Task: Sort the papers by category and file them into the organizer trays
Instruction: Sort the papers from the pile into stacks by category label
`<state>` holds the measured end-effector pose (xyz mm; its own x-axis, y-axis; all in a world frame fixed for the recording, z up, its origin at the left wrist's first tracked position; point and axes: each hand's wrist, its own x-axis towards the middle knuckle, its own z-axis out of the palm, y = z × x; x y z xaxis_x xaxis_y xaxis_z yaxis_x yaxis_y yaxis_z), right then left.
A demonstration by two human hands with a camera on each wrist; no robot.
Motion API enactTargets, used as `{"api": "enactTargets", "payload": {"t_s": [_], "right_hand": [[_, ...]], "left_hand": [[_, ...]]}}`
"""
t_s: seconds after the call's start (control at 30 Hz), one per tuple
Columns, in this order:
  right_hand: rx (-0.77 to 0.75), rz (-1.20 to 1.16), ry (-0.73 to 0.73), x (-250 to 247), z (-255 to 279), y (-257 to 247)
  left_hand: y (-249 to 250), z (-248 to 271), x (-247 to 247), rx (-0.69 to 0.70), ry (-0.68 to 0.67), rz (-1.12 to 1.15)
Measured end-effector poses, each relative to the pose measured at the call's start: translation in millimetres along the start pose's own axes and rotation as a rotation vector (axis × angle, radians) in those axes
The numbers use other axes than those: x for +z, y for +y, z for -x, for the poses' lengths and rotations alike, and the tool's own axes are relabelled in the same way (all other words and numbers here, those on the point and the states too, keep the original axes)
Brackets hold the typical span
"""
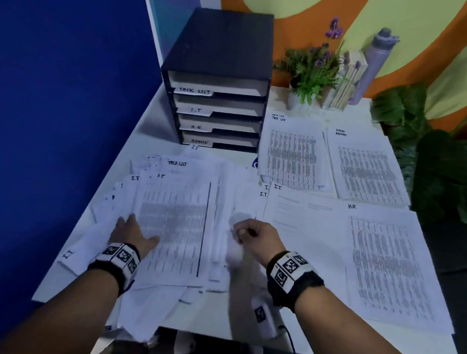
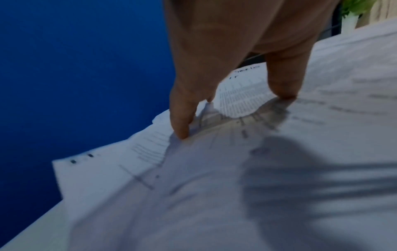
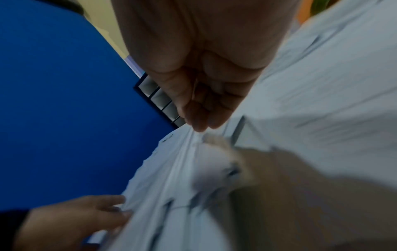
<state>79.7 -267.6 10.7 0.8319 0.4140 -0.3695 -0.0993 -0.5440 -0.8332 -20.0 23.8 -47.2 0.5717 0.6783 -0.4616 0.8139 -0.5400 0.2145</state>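
Nearest me, the left hand (image 1: pixel 133 232) lies flat with fingers spread on the loose heap of unsorted white printed papers (image 1: pixel 174 214), seemingly to pin it. Just right of that heap the right hand (image 1: pixel 253 233) has curled fingers pinching a blurred sheet edge, probably peeling one off. Right of the heap lie four sorted stacks; behind it stands the black four-tray labelled organizer (image 1: pixel 219 93), awaiting filing.

white table (image 1: pixel 312 337) | papers (image 1: pixel 380 267) | organizer (image 1: pixel 220 79) | potted plant (image 1: pixel 308 77)
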Motion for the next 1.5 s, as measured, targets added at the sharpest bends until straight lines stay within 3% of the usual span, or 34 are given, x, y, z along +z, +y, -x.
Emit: {"api": "enactTargets", "payload": {"t_s": [0.07, 0.2, 0.37, 0.47, 0.53, 0.63, 0.7, 0.83, 1.03, 1.17, 1.3, 1.5], "right_hand": [[0.041, -0.082, -0.024, 24, -6, -11], [0.073, 0.275, 0.018, 48, -19, -18], [0.179, 0.225, 0.037, 64, -20, -15], [0.22, 0.212, 0.108, 72, -20, -7], [0.232, 0.173, 0.193, 69, -21, -1], [0.233, 0.134, 0.302, 59, -21, 6], [0.248, 0.154, 0.331, 50, -21, 10], [0.289, 0.176, 0.364, 40, -18, 17], [0.313, 0.159, 0.42, 30, -12, 26], [0.286, 0.043, 0.467, 22, -9, 28], [0.205, -0.125, 0.494, 23, -7, 17], [0.224, -0.105, 0.398, 37, -13, 13]], "left_hand": [[-9, 3, 2, 0.05, -0.03, -0.047], [-15, 23, 7, 0.129, -0.033, -0.099], [-19, 51, 6, 0.237, -0.092, -0.111], [-24, 53, 10, 0.303, -0.072, 0.113], [-25, 46, 8, 0.267, -0.015, 0.279], [-28, 28, -3, 0.123, 0.087, 0.156], [-29, 19, -7, 0.059, 0.079, 0.093], [-23, 14, -11, 0.011, 0.014, 0.237], [-15, 27, -18, 0.059, 0.164, 0.44], [-21, 29, -19, 0.135, 0.238, 0.423], [-12, 38, -21, 0.091, 0.146, 0.578], [-15, 44, -21, 0.079, 0.018, 0.701]]}}
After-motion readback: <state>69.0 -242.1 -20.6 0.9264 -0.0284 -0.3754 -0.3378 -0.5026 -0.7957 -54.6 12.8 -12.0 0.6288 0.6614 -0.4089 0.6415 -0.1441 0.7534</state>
